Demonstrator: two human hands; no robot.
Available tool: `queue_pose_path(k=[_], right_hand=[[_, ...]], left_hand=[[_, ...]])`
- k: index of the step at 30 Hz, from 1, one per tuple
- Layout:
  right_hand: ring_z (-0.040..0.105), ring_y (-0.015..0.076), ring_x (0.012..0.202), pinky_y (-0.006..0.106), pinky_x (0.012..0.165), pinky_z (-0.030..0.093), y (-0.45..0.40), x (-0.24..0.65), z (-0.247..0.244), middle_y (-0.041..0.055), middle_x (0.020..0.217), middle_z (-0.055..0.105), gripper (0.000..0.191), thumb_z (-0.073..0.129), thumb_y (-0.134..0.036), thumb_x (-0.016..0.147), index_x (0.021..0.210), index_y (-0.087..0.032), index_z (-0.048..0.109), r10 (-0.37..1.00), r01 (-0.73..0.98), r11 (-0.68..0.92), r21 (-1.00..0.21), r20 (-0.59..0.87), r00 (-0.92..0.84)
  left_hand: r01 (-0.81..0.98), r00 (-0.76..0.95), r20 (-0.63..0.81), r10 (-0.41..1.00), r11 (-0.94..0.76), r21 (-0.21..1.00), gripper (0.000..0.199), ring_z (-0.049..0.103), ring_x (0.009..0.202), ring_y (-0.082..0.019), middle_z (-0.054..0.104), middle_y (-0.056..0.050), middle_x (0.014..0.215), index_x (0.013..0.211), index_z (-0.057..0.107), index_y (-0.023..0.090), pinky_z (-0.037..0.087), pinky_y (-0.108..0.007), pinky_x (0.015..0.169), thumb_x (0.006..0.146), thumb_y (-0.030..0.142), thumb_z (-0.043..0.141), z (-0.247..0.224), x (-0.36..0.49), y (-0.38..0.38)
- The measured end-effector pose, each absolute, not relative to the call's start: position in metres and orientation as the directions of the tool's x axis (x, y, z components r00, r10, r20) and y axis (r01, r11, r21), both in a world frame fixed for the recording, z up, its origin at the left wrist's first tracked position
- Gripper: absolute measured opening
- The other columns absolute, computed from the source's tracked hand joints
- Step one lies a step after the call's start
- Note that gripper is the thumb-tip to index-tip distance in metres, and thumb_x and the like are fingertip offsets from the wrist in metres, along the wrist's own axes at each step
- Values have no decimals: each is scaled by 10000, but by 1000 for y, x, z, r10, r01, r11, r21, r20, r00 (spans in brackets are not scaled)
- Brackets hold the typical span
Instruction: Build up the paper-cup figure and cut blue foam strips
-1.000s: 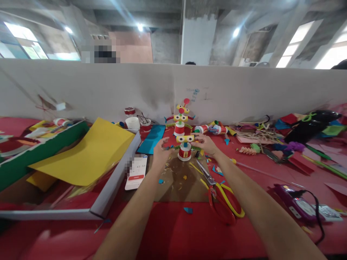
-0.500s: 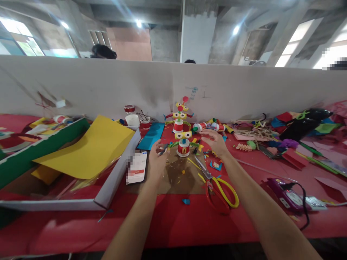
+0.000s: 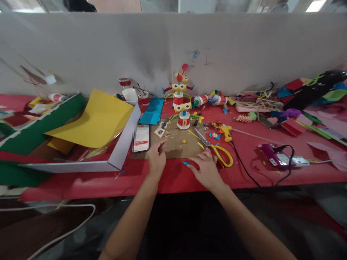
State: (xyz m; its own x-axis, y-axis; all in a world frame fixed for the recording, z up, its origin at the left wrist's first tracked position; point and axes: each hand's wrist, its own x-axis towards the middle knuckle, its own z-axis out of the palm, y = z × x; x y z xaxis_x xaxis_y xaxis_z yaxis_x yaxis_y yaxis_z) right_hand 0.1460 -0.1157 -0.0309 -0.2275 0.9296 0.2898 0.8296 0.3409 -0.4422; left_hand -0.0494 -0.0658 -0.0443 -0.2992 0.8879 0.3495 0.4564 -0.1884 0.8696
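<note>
My left hand (image 3: 156, 157) hovers over the near left edge of a brown cardboard sheet (image 3: 173, 151), its fingers loosely curled and apart, holding nothing. Scissors (image 3: 222, 155) with yellow and red handles lie beside my right hand (image 3: 206, 169), which is open with fingers spread and covers part of the red handle. A small blue paper scrap (image 3: 186, 163) is near its fingertips. Beyond both hands stands a paper-cup figure (image 3: 184, 121) with a yellow eye band and green coiled arms. A similar figure (image 3: 178, 98) stands behind it.
To the left are a phone (image 3: 142, 139) and a box (image 3: 119, 151) with a yellow sheet (image 3: 97, 122) on it. At the right lie a yellow glue gun (image 3: 225, 133), a purple power strip (image 3: 276, 155) and craft scraps. A white partition (image 3: 108, 54) rises behind.
Both hands have drawn back from around the front cup figure toward the table's near edge. The view has tilted down. The glue gun now shows, uncovered by my right arm.
</note>
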Motion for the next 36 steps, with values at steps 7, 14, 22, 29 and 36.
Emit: queue_pose_path(k=[7,14,22,29,36], right_hand=[[461,248,952,390,781,275,-127,135,-46,42,929,661,128,535,-192,863,879,-221,658,914,820,358,-447,346,-211],[464,223,851,380,775,315,-136,138,-38,57,804,602,128,432,-161,886,819,-177,540,863,794,434,-426,448,-232],[455,190,750,320,671,368,-139,142,-48,42,742,530,129,427,-89,855,811,-182,505,768,609,611,-506,566,-300],[475,182,744,318,673,392,-142,145,-45,34,736,568,108,467,-117,864,835,-196,535,741,472,668,-574,573,-351],[513,160,709,295,664,416,-140,149,-43,24,715,547,135,451,-179,892,779,-196,524,843,415,509,-754,533,-65]], left_hand=[[634,-383,586,714,-258,729,281,589,851,-147,616,-75,1004,1052,655,192,486,-289,787,818,139,509,-36,-55,-106],[695,313,568,762,-591,410,272,609,845,-152,704,-37,918,1020,678,252,429,-313,772,853,133,499,-34,-45,-123],[657,162,555,816,-509,556,256,611,784,-139,714,-16,867,1040,662,252,386,-353,826,851,138,533,-33,-12,-154],[482,-58,359,932,-289,827,163,638,806,-149,703,-33,853,915,669,213,488,-289,757,841,182,528,-39,-4,-162],[705,-23,141,990,-84,705,256,638,747,-173,677,-64,844,758,667,196,505,-265,643,851,356,490,-4,-45,-180]])
